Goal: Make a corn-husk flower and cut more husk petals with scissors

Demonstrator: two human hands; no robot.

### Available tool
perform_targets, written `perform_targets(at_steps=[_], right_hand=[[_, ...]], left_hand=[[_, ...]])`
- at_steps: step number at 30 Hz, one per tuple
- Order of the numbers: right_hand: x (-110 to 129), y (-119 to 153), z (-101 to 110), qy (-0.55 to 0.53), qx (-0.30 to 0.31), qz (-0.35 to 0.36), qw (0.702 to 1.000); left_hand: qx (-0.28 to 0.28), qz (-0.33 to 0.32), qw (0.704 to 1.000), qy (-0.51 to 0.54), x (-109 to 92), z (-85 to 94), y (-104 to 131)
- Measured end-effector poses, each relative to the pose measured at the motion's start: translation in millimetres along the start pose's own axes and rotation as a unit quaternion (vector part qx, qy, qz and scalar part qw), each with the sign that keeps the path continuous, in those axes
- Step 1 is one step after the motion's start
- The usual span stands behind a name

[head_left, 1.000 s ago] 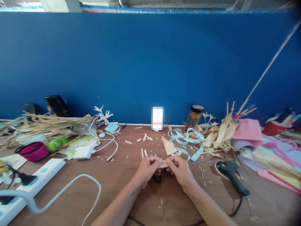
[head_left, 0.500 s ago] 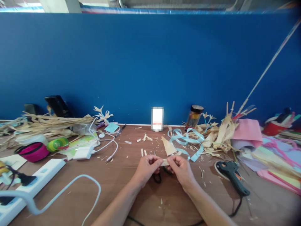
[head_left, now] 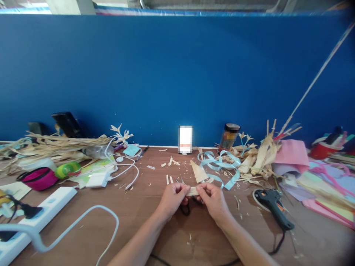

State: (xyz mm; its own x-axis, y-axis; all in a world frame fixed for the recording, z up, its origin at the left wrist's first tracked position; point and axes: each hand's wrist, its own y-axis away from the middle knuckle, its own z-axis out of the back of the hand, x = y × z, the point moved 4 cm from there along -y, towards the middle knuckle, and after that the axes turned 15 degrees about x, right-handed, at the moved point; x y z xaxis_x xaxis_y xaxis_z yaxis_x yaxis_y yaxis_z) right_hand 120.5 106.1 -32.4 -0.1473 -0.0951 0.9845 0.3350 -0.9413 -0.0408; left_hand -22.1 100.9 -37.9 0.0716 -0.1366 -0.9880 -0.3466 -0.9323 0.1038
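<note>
Between my two hands, near the middle of the table, a small pale strip (head_left: 193,191) is stretched level. My left hand (head_left: 175,196) pinches its left end between thumb and fingers. The right end is pinched by my right hand (head_left: 211,197). Scissors (head_left: 185,209) with black handles lie partly hidden behind and beneath the hands. Just beyond them is a pointed tan husk piece (head_left: 198,171), with a light blue ribbon (head_left: 231,162) curled to its right. Short pale strips (head_left: 169,179) lie beyond my left hand.
A glue gun (head_left: 274,208) with a black cord lies at the right. Husks (head_left: 264,159), pink paper (head_left: 292,155) and a dark-lidded jar (head_left: 229,138) stand behind it. At the left are a white power strip (head_left: 41,218), a looping cable (head_left: 94,208) and a magenta pouch (head_left: 41,178).
My hands have moved very slightly apart, and more of the pale strip shows between them. The objects around them look unmoved.
</note>
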Motion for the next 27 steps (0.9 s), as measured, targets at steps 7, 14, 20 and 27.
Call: perform_targets(at_steps=[7, 14, 20, 27], right_hand=[[1, 1, -3, 0.016, 0.02, -0.003, 1.0], [-9, -1, -2, -0.1, -0.012, -0.047, 0.994], [-6, -1, -2, -0.062, 0.018, -0.028, 0.998], [-3, -1, -4, 0.028, 0.042, 0.003, 0.999]], left_hand=[[0.036, -0.028, 0.999, -0.028, -2, -2.9, 0], [0.0, -0.013, 1.0, -0.015, 0, 1.8, 0], [0.01, -0.023, 0.999, -0.028, 0, 0.7, -1], [0.035, -0.015, 0.996, -0.08, -3, -4.1, 0]])
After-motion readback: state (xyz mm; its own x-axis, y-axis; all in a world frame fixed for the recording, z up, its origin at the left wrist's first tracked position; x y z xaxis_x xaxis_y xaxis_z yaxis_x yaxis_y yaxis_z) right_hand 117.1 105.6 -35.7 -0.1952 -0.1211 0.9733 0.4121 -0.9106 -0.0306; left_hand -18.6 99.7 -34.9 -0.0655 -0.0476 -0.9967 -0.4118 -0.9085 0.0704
